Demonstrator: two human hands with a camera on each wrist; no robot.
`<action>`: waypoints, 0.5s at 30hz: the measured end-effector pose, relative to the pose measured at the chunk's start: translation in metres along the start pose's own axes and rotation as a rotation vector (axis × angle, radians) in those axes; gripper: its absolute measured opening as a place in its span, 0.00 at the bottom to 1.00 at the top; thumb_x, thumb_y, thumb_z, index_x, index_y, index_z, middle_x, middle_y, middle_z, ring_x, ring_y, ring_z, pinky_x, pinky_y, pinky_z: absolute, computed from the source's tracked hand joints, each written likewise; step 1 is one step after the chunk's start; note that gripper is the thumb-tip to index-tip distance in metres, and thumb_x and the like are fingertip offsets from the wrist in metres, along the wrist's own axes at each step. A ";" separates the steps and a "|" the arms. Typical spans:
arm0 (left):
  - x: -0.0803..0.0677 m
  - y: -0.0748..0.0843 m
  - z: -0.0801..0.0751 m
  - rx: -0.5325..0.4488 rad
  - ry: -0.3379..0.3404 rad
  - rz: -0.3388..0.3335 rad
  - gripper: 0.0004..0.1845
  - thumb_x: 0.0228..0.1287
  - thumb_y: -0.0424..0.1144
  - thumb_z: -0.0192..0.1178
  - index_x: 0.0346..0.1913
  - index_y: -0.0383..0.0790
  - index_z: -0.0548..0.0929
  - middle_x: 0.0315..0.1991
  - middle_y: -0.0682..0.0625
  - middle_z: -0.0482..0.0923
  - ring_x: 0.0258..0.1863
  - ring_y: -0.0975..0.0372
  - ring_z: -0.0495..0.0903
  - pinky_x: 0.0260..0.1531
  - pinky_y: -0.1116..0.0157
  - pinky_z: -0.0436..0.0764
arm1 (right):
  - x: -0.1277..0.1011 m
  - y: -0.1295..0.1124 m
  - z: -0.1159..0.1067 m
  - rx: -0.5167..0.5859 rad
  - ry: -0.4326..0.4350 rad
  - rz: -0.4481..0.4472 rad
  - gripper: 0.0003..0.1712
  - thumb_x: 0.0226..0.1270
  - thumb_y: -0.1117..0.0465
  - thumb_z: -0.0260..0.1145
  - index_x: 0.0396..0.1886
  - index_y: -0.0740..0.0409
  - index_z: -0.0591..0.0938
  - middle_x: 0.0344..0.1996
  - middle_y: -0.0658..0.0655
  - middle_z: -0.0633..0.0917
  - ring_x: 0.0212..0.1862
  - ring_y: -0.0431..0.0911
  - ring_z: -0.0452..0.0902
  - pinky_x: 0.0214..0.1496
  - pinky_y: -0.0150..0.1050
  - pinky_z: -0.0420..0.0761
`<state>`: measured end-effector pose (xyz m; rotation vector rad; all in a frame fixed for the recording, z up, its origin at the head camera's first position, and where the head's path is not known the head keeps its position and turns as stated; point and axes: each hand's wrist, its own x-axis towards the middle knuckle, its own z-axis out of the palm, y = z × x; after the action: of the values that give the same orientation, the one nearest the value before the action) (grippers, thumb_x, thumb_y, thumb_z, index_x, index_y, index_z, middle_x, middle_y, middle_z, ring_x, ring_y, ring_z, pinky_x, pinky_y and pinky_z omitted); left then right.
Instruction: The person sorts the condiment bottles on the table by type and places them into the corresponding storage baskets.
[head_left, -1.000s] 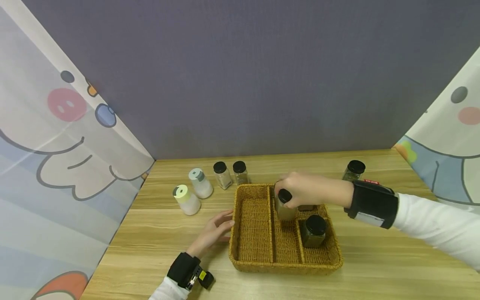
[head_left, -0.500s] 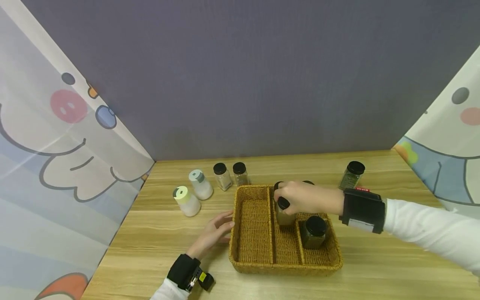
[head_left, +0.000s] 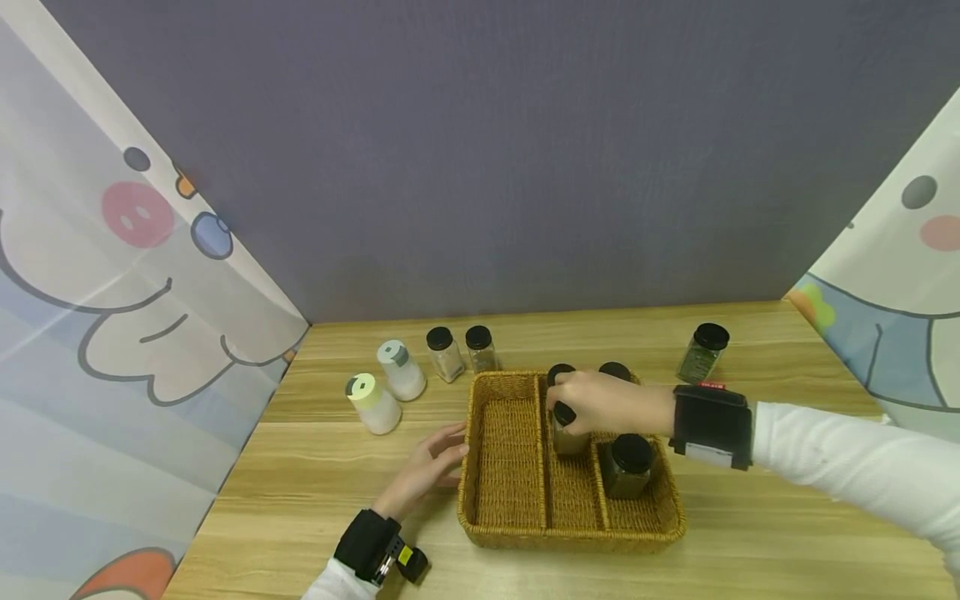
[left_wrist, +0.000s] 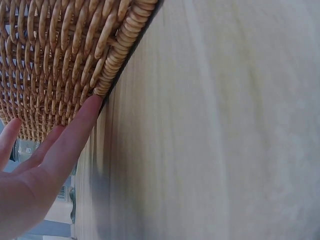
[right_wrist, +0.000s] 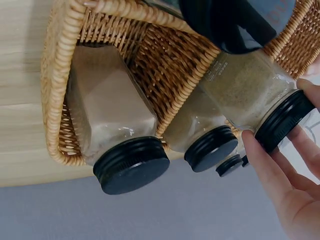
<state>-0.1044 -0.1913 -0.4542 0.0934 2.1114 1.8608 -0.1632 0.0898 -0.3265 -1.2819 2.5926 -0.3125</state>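
A wicker basket [head_left: 558,540] with compartments stands on the wooden table. My right hand [head_left: 600,402] pinches the black lid of a glass spice jar [head_left: 570,442], which stands in the middle compartment; in the right wrist view this jar [right_wrist: 245,90] holds tan powder. Behind it in the same compartment is another black-lidded jar [right_wrist: 212,150]. The right side holds a jar of brownish powder [right_wrist: 107,95] at the back and a dark jar [head_left: 632,454] nearer the front. My left hand [head_left: 427,467] touches the basket's left wall with extended fingers [left_wrist: 75,135].
Left of the basket stand a yellow-topped white shaker [head_left: 375,407] and a grey-topped one [head_left: 403,373]. Two black-lidded jars, one pale [head_left: 447,357] and one darker [head_left: 482,350], are behind it. A green herb jar [head_left: 701,354] stands back right, near a red item [head_left: 712,385].
My right hand has moved slightly toward me and down with the jar, uncovering the lids of the two back jars. My left hand stays against the basket.
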 end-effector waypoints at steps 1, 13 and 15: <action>0.000 0.000 0.000 0.007 0.001 0.002 0.31 0.61 0.44 0.54 0.64 0.35 0.58 0.60 0.31 0.58 0.54 0.44 0.67 0.44 0.57 0.77 | 0.000 0.000 0.001 -0.004 0.001 0.001 0.16 0.49 0.61 0.69 0.39 0.59 0.79 0.34 0.55 0.76 0.23 0.38 0.70 0.23 0.29 0.72; 0.001 0.000 0.000 0.047 0.008 0.032 0.31 0.61 0.43 0.54 0.64 0.35 0.59 0.60 0.32 0.60 0.54 0.45 0.68 0.50 0.56 0.73 | 0.002 0.003 0.007 -0.022 0.026 -0.042 0.15 0.48 0.62 0.70 0.37 0.59 0.79 0.30 0.53 0.75 0.26 0.40 0.72 0.24 0.29 0.73; 0.001 -0.001 0.000 0.054 0.013 0.037 0.30 0.61 0.43 0.54 0.63 0.34 0.60 0.60 0.32 0.61 0.54 0.46 0.68 0.52 0.56 0.72 | 0.002 0.003 0.008 -0.024 0.022 -0.044 0.14 0.48 0.62 0.69 0.37 0.59 0.79 0.30 0.53 0.75 0.27 0.41 0.72 0.25 0.29 0.73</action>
<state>-0.1053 -0.1915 -0.4557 0.1349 2.1831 1.8300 -0.1643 0.0889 -0.3349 -1.3521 2.5966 -0.3060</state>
